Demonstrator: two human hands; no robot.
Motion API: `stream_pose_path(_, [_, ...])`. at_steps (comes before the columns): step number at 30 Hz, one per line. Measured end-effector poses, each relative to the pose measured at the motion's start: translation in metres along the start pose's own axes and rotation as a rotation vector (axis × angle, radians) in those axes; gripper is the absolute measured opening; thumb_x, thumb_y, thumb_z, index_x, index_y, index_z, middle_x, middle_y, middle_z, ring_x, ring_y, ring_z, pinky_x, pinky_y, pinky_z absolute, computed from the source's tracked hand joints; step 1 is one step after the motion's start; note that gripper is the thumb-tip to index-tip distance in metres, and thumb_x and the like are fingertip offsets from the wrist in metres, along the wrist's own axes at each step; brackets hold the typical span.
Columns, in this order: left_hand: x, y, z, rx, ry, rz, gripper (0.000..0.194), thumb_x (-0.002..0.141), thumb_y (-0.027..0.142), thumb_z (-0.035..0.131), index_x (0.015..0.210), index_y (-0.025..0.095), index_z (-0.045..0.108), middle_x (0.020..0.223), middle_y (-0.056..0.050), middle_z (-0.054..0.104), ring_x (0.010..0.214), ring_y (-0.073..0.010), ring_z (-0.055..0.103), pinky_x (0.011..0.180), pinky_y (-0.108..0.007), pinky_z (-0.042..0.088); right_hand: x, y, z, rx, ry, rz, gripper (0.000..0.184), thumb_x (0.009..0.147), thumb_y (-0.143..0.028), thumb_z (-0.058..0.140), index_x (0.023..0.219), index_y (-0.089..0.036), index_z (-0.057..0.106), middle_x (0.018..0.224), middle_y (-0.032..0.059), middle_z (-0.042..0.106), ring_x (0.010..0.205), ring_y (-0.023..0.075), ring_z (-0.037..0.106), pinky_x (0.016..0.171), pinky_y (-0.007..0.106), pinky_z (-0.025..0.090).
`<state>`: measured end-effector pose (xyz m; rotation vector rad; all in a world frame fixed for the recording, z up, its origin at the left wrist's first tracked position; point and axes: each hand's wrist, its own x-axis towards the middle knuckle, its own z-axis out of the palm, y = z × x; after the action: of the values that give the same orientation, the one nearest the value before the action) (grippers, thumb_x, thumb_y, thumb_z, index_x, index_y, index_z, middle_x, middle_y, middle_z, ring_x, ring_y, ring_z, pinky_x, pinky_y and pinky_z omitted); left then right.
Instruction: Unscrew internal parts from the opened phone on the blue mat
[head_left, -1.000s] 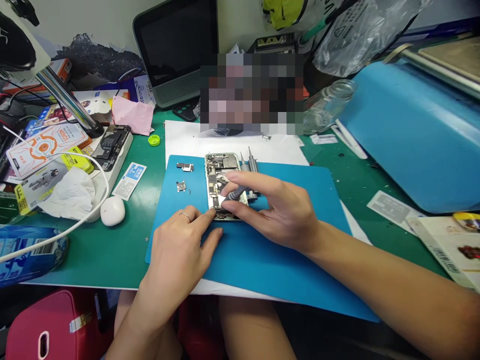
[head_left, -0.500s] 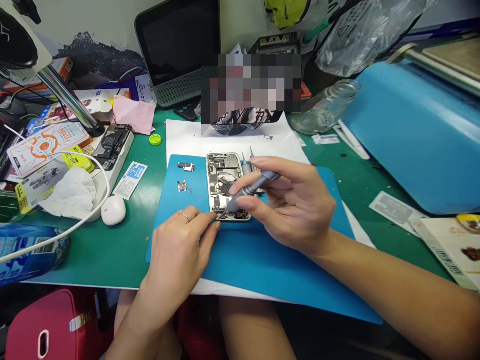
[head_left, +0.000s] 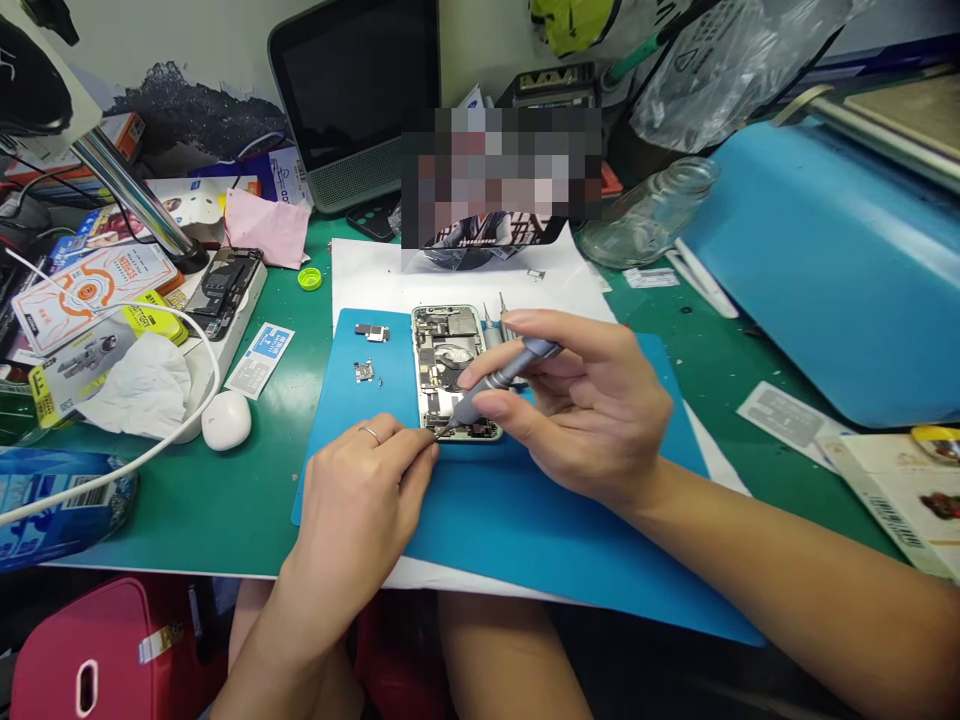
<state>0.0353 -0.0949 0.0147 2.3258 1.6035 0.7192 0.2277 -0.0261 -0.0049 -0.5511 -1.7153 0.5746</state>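
The opened phone (head_left: pixel 454 345) lay on the blue mat (head_left: pixel 525 520), its insides exposed. The right hand (head_left: pixel 600 420) held the grey screwdriver (head_left: pixel 511 370) clamped between thumb and fingers, tilted, its tip at the phone's lower left corner. One second earlier this hand had covered the phone's middle; it had since shifted rightward, leaving that area and the tool's handle in view. The left hand (head_left: pixel 356 500) was at the same corner, thumb and index finger together beside the screwdriver tip, whereas the thumb had stood apart a second before. Whether they pinched anything could not be told. Two small metal parts (head_left: pixel 372 332) remained left of the phone, unmoved.
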Motion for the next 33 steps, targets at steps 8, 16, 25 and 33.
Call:
stream_pose_path(8, [-0.0001, -0.0007, -0.0008, 0.001, -0.001, 0.002, 0.013, 0.101, 0.020, 0.063, 0.098, 0.020, 0.075, 0.090, 0.001, 0.075, 0.080, -0.0177, 0.071, 0.069, -0.030, 0.048, -0.0004, -0.0013, 0.0012, 0.039, 0.015, 0.020, 0.047, 0.094, -0.020, 0.074, 0.137, -0.033, 0.059, 0.120, 0.0051, 0.072, 0.083, 0.0155, 0.078, 0.069, 0.029, 0.069])
stream_pose_path(16, [0.0003, -0.0003, -0.0015, -0.012, -0.020, -0.011, 0.014, 0.102, 0.020, 0.062, 0.097, 0.021, 0.075, 0.089, 0.000, 0.075, 0.080, -0.0179, 0.072, 0.070, -0.030, 0.048, -0.0010, -0.0006, 0.0027, 0.015, 0.019, 0.014, 0.048, 0.095, -0.022, 0.073, 0.139, -0.034, 0.058, 0.116, 0.0047, 0.072, 0.081, 0.0160, 0.077, 0.065, 0.030, 0.068])
stream_pose_path(25, [-0.0001, 0.0016, -0.0018, -0.037, -0.013, -0.017, 0.015, 0.101, 0.018, 0.062, 0.097, 0.020, 0.076, 0.089, 0.000, 0.076, 0.079, -0.0174, 0.071, 0.070, -0.030, 0.048, -0.0019, -0.0006, 0.0024, 0.018, 0.029, 0.056, 0.043, 0.094, -0.026, 0.075, 0.134, -0.034, 0.060, 0.115, 0.0043, 0.072, 0.080, 0.0168, 0.077, 0.065, 0.030, 0.069])
stream_pose_path(33, [0.0006, 0.0002, -0.0020, -0.033, -0.001, 0.000, 0.015, 0.101, 0.018, 0.062, 0.095, 0.020, 0.075, 0.087, 0.001, 0.075, 0.078, -0.0170, 0.071, 0.069, -0.030, 0.047, -0.0023, 0.0014, 0.0032, 0.058, 0.036, 0.062, 0.044, 0.093, -0.025, 0.077, 0.133, -0.033, 0.061, 0.113, 0.0040, 0.073, 0.080, 0.0164, 0.077, 0.064, 0.029, 0.068])
